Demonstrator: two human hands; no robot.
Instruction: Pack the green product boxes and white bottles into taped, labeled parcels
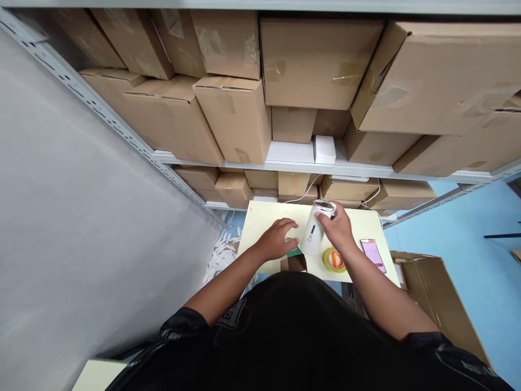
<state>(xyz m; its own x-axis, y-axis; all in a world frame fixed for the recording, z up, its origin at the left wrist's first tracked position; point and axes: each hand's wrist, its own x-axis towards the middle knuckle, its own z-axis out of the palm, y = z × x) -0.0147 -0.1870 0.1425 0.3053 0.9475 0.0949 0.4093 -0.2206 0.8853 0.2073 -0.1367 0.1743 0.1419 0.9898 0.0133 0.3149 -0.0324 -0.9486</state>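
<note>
Cartons (232, 119) crowd a metal rack (291, 155) that fills the upper part of the view, with a small white box (324, 149) standing among them on the middle shelf. A grey wall (93, 217) runs down the left side, and blue floor (468, 233) shows at the right. Against the lower shelves is a pale yellow table (264, 217), and the person, in a black shirt (301, 331), is close up to its near edge.

Over the middle of the table is a white cup (311, 240), with dark print on its side and a dark, shiny top. The right hand (338, 224) grips it near the top, thumb on the near side and fingers closed about the right; whether its base touches the table I cannot tell. The left hand (277, 240) is just left of the cup, fingers curled loosely and thumb apart, with nothing visible in its grasp.

Below the left hand, at the table's near edge, are something green (293, 252) and a small brown box (296, 264), partly hidden by the shirt. A roll of yellow tape (334, 260) lies right of the cup's base. Farther right lies a phone (373, 255), its screen lit pink. Beyond the table's right edge is an open carton (437, 296); white strips (222, 255) litter the floor at the left.
</note>
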